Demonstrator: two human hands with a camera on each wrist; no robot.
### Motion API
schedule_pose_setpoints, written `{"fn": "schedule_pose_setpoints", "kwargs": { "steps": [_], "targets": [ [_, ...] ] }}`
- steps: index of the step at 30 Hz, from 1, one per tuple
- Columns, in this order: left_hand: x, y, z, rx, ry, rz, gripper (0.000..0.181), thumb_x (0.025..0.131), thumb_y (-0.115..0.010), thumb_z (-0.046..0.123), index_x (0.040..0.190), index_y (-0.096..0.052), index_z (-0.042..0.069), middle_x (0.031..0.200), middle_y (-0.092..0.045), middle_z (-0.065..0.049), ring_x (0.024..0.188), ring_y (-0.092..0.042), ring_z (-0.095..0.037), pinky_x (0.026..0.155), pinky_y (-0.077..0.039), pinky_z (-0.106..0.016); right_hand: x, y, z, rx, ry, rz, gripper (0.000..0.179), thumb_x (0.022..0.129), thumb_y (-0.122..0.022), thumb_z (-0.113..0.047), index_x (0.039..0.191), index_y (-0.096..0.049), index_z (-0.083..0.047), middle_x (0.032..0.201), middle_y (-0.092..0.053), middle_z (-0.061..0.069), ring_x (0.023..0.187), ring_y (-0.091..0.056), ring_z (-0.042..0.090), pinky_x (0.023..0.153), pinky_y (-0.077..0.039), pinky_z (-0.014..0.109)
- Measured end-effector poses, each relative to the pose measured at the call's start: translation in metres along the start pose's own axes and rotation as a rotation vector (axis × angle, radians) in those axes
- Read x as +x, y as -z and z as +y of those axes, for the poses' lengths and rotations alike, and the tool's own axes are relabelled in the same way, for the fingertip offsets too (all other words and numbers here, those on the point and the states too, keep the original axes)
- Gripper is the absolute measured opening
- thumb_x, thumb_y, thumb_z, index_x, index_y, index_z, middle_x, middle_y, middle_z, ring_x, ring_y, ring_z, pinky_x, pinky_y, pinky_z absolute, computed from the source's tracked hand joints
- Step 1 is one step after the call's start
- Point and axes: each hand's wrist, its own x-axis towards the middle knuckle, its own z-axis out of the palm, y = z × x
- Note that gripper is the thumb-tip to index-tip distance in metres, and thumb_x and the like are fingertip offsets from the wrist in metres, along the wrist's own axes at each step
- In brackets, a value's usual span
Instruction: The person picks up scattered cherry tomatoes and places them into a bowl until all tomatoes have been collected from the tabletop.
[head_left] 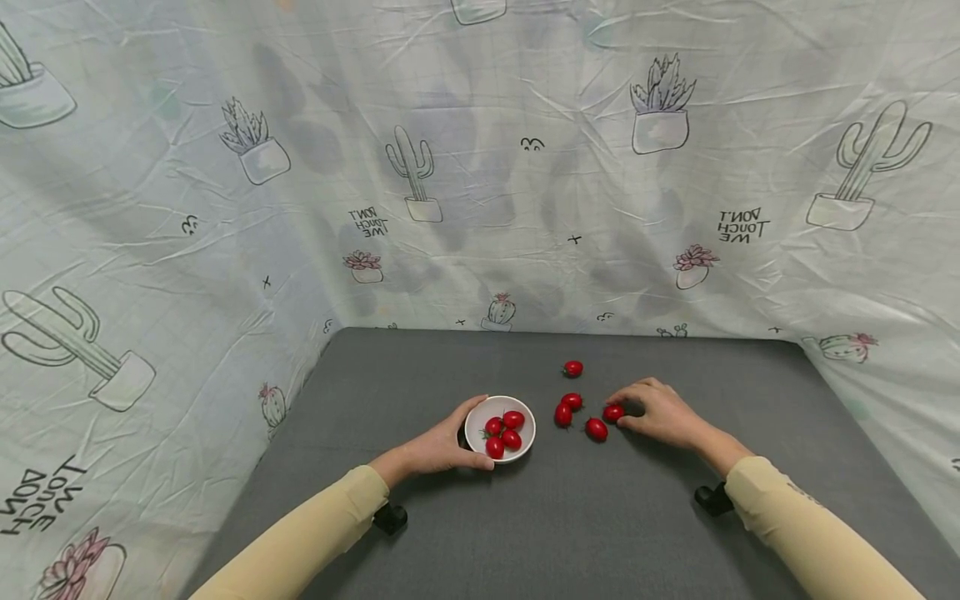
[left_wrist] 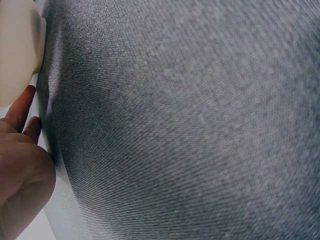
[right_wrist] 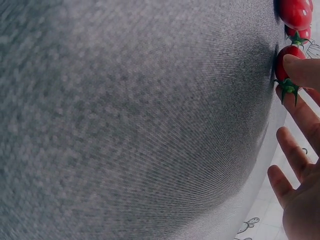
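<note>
In the head view my left hand (head_left: 444, 446) grips the side of a small white bowl (head_left: 469, 433), thumb at the near rim and fingers at the far side. Several red cherry tomatoes (head_left: 513, 419) lie in it. The left wrist view catches the bowl's outer wall (left_wrist: 17, 50) beside my fingers. To the right, my right hand (head_left: 660, 414) pinches one cherry tomato (head_left: 612, 413) between thumb and index finger. This tomato (right_wrist: 288, 64), with its green stem top, appears close to the cloth in the right wrist view, the other fingers spread.
More loose cherry tomatoes lie between the bowl and my right hand: one nearest it (head_left: 596, 430), a touching pair (head_left: 564, 414) and one farther back (head_left: 573, 368). The grey table surface (head_left: 555, 533) meets a curtain (head_left: 480, 192) printed with cacti at the back and sides.
</note>
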Motion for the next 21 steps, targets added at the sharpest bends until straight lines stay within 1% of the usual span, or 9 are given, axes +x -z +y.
{"fn": "schedule_pose_setpoints", "kwargs": {
  "steps": [8, 11, 17, 21],
  "targets": [
    [0.002, 0.001, 0.002, 0.014, 0.011, 0.001, 0.109, 0.079, -0.089, 0.045, 0.163, -0.019, 0.032, 0.161, -0.030, -0.003, 0.146, -0.031, -0.023, 0.117, -0.025, -0.054, 0.002, 0.005, -0.002, 0.017, 0.008, 0.012, 0.025, 0.091, -0.079, -0.017, 0.116, -0.077, -0.017, 0.118, -0.071, 0.000, 0.124, -0.050, 0.038, 0.101, -0.035, 0.065],
    [0.002, 0.002, 0.002, 0.009, 0.007, -0.001, 0.109, 0.080, -0.088, 0.044, 0.163, -0.019, 0.030, 0.161, -0.030, -0.005, 0.147, -0.031, -0.025, 0.117, -0.025, -0.055, 0.004, 0.008, -0.004, 0.026, -0.002, 0.016, 0.026, 0.091, -0.079, -0.018, 0.117, -0.077, -0.019, 0.119, -0.070, -0.001, 0.125, -0.049, 0.036, 0.102, -0.034, 0.064],
    [0.001, 0.002, 0.003, -0.010, 0.009, -0.005, 0.110, 0.081, -0.088, 0.041, 0.164, -0.018, 0.027, 0.162, -0.028, -0.006, 0.149, -0.028, -0.026, 0.117, -0.023, -0.057, 0.009, 0.014, -0.011, 0.032, 0.006, 0.027, 0.025, 0.092, -0.079, -0.019, 0.117, -0.076, -0.022, 0.118, -0.071, -0.005, 0.127, -0.049, 0.033, 0.103, -0.033, 0.063],
    [0.000, 0.001, 0.004, -0.010, 0.014, 0.000, 0.109, 0.082, -0.088, 0.039, 0.164, -0.019, 0.027, 0.161, -0.030, -0.006, 0.148, -0.029, -0.025, 0.117, -0.024, -0.055, 0.012, 0.017, -0.019, 0.035, 0.020, 0.038, 0.026, 0.092, -0.079, -0.021, 0.117, -0.076, -0.022, 0.117, -0.071, -0.006, 0.126, -0.049, 0.031, 0.103, -0.034, 0.063]
  ]
}}
